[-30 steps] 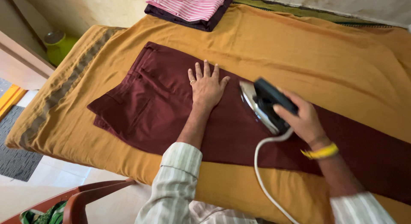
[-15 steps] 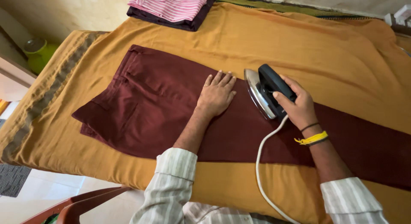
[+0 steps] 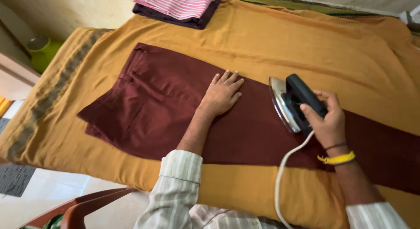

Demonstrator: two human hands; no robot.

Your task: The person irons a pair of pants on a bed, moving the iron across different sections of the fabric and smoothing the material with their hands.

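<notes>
Pressing is under way on the trousers point(image 3: 175, 111), which lie flat and lengthwise across the cloth point(image 3: 306, 49), waistband toward 10 o'clock and legs running off toward 4 o'clock. The left hand point(image 3: 222, 95) rests palm-down on the fabric, fingers spread toward 1 o'clock, gripping nothing, only pinning the cloth smooth. Just to its 3 o'clock, a little apart, the right hand point(image 3: 326, 119) is closed firmly around the handle of the iron point(image 3: 291, 104), whose soleplate looks tipped up on its edge rather than flat on the fabric. By my judgement the next stroke calls for the plate to come flat on the leg, with the flat hand kept clear of its path and the cord point(image 3: 284, 176) trailing toward 6 o'clock free of snags. By count: one pair of trousers, one iron, one cord, two hands, one stack point(image 3: 179, 6) of folded clothes at 11 o'clock, one green pot point(image 3: 41, 52) at 9 o'clock.
</notes>
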